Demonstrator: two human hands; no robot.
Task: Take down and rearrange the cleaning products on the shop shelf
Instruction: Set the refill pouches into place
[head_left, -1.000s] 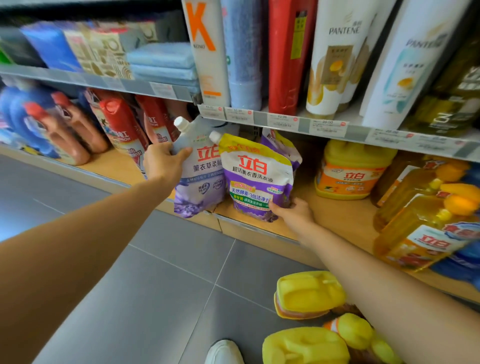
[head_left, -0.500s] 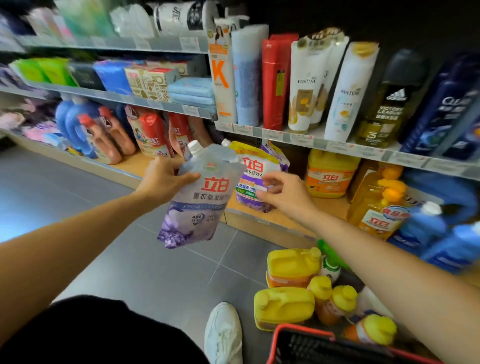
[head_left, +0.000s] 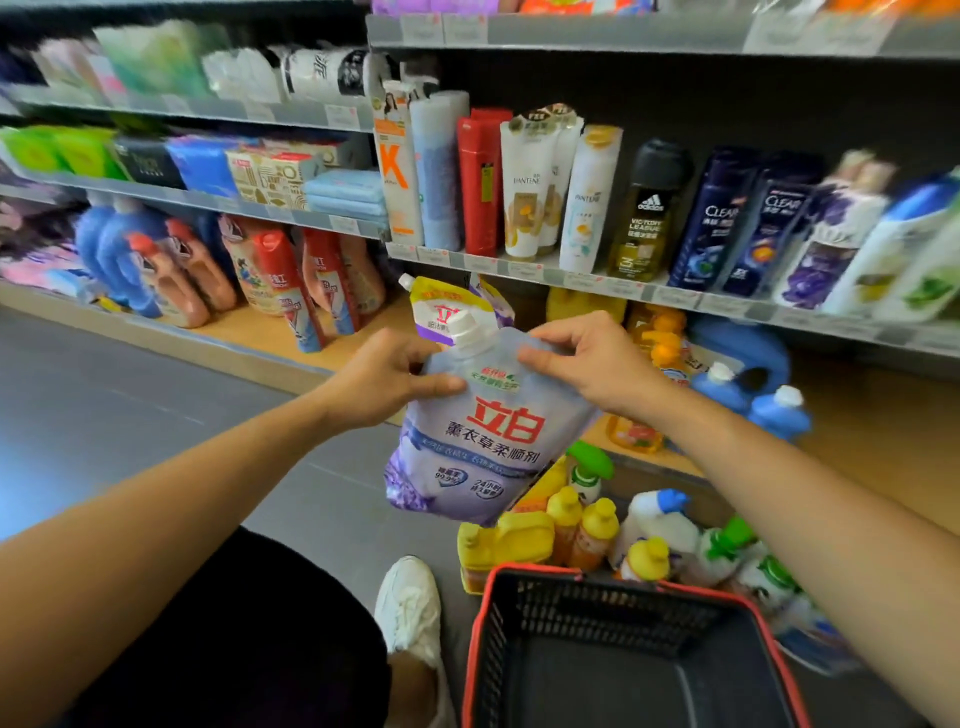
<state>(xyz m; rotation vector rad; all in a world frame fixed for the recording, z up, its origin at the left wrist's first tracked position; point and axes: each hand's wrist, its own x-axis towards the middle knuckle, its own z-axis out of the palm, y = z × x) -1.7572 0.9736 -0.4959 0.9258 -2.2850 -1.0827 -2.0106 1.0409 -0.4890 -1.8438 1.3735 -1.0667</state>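
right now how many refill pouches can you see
3. One lavender pouch held by the left hand and right hand; a yellow-topped pouch on the bottom shelf behind it; a purple pouch partly hidden to that one's right. Others may be hidden.

**Labels around the hands**

The pouch (head_left: 488, 431) held by the left hand (head_left: 384, 382) and right hand (head_left: 597, 364) reads 立白, 薰衣草柔顺剂, 99.9% and 24小时. Above the left hand, a white tube (head_left: 397, 171) shows an orange K. Above the right hand, white bottles (head_left: 530, 192) read PANTENE, a dark bottle (head_left: 647, 218) adidas VICTORY LEAGUE, navy bottles (head_left: 722, 223) CLEAR.
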